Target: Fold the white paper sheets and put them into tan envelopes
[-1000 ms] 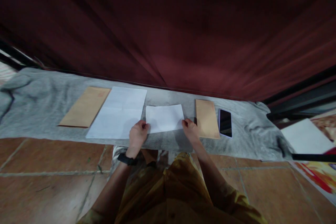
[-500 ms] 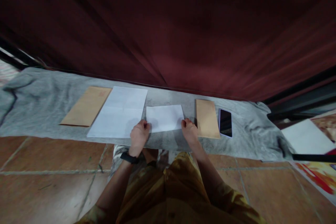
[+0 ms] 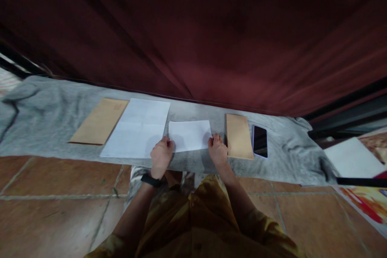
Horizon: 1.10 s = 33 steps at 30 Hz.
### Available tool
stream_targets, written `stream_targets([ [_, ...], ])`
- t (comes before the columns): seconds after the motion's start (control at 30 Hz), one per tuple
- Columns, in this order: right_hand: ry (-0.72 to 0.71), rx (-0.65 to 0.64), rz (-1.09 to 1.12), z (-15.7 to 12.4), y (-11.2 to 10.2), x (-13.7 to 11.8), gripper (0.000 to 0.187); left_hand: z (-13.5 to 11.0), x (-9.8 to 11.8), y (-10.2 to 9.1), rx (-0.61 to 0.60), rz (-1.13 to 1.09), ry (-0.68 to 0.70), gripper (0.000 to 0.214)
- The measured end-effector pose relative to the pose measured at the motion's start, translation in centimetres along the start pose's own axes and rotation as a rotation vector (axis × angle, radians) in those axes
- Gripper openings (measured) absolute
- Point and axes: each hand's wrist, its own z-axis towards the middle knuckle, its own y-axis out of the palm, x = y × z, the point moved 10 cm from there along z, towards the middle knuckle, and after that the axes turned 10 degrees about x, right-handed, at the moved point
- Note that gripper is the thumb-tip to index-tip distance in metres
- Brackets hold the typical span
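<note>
L hand [image 3: 161,154] & R hand [image 3: 217,149] pinch small white sheet [image 3: 190,136] by its side edges, ctr of frame; sheet's spread out, not yet let go. Big creased sheet [image 3: 139,129] lies open ctr-left, brown env [image 3: 240,136] flat ctr-right, neither gripped

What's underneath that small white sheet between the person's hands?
Grey cloth shows beyond the far and near edges of the small white sheet, held at its sides by the left hand and right hand. Whatever lies directly beneath is covered.
</note>
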Motion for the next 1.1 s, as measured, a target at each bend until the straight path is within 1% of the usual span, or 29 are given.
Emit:
stream_targets([
  [0.17, -0.014, 0.029, -0.011, -0.2, -0.1, -0.2, 0.028, -0.1, 0.0, 0.1, 0.013, -0.002, -0.001, 0.033],
  [0.27, -0.048, 0.083, 0.024, -0.1, -0.7, -0.4, 0.029, -0.2, 0.1, 0.0, 0.025, 0.004, -0.004, 0.034],
  [0.33, -0.106, 0.146, 0.077, 0.0, -1.5, -1.1, 0.030, -0.3, 0.2, -0.1, 0.031, 0.011, -0.004, 0.034],
  [0.43, -0.251, 0.209, 0.182, -0.1, -2.2, -3.2, 0.034, -0.4, 0.3, -0.2, 0.038, 0.026, -0.005, 0.033],
  [0.5, -0.349, 0.199, 0.247, -0.6, -2.0, -4.9, 0.037, -0.4, 0.3, -0.1, 0.042, 0.021, -0.003, 0.031],
  [0.57, -0.413, 0.171, 0.280, -1.1, -1.3, -6.3, 0.040, -0.4, 0.3, 0.0, 0.054, 0.006, 0.000, 0.030],
  [0.63, -0.438, 0.144, 0.279, -1.5, -0.4, -7.0, 0.043, -0.5, 0.2, -0.1, 0.074, -0.002, 0.002, 0.031],
  [0.7, -0.440, 0.123, 0.264, -1.9, 0.5, -7.3, 0.046, -0.5, 0.1, -0.2, 0.094, 0.010, 0.014, 0.032],
  [0.77, -0.437, 0.111, 0.256, -2.2, 1.2, -7.2, 0.047, -0.6, 0.4, -0.6, 0.142, 0.030, 0.064, 0.031],
  [0.8, -0.435, 0.109, 0.255, -2.3, 1.4, -7.2, 0.047, -0.7, 0.8, -0.9, 0.187, 0.039, 0.107, 0.030],
  [0.87, -0.431, 0.112, 0.259, -2.4, 1.6, -7.1, 0.048, -1.0, 2.2, -1.6, 0.299, 0.032, 0.212, 0.029],
  [0.93, -0.426, 0.112, 0.262, -2.4, 1.6, -7.0, 0.048, -1.7, 4.1, -1.8, 0.387, -0.038, 0.340, 0.032],
  [1.0, -0.423, 0.106, 0.260, -2.4, 1.6, -7.0, 0.049, -2.6, 6.2, -1.1, 0.409, -0.142, 0.474, 0.037],
  [1.07, -0.426, 0.091, 0.254, -2.4, 1.7, -7.0, 0.049, -3.5, 8.0, 0.4, 0.374, -0.198, 0.578, 0.044],
  [1.1, -0.429, 0.081, 0.251, -2.4, 1.7, -7.0, 0.049, -3.8, 8.5, 1.2, 0.342, -0.197, 0.602, 0.047],
])
